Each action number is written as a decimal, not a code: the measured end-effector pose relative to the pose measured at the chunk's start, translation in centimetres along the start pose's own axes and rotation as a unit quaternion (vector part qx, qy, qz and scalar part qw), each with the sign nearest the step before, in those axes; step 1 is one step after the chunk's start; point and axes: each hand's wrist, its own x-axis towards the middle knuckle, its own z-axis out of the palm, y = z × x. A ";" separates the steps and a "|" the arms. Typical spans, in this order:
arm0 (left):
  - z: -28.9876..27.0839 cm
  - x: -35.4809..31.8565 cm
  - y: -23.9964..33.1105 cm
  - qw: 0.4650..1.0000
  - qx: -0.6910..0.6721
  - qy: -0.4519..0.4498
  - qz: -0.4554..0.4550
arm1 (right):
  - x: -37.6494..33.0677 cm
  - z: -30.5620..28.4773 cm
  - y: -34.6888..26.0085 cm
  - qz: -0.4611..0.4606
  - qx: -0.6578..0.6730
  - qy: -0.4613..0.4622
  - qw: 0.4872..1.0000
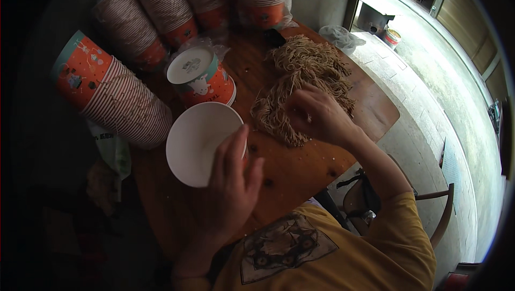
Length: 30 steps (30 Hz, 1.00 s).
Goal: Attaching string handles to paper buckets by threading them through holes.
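A white-lined paper bucket (188,141) stands on the wooden table with its mouth up. My left hand (230,183) is at its near right side, fingers stretched and thumb apart; whether it touches the rim I cannot tell. Over a heap of tan cords (311,60) at the right, my right hand (319,114) has its fingers curled and closed. A small pale bit shows by those fingers, but what they hold is hidden. Just behind the open bucket, an orange and teal bucket (206,84) sits upside down, its white base up.
A long nested stack of buckets (123,95) leans at the left. More wrapped stacks (161,6) stand along the back. A dark object (274,37) lies behind the cords, and a clear plastic bag (340,39) is at the table's far right. A wooden-armed chair (445,200) stands at the right.
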 end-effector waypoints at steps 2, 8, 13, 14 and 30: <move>2.0 1.2 0.6 0.996 -0.089 0.006 0.014 | -0.4 -0.6 -2.4 -0.051 0.044 0.000 0.998; 3.3 1.1 1.3 0.906 -0.371 -0.082 -0.189 | -1.7 -1.9 -3.5 0.030 0.061 0.033 0.997; 3.6 -1.9 0.7 0.926 -0.307 -0.143 -0.170 | -2.4 -1.7 -1.4 0.177 0.297 0.065 0.936; 3.8 -2.0 0.7 0.925 -0.307 -0.143 -0.172 | -2.2 -1.8 -1.9 0.228 0.361 0.036 0.903; 2.9 -4.5 2.2 0.795 -0.432 -0.235 -0.356 | -4.3 3.9 -5.2 0.236 0.359 -0.030 0.903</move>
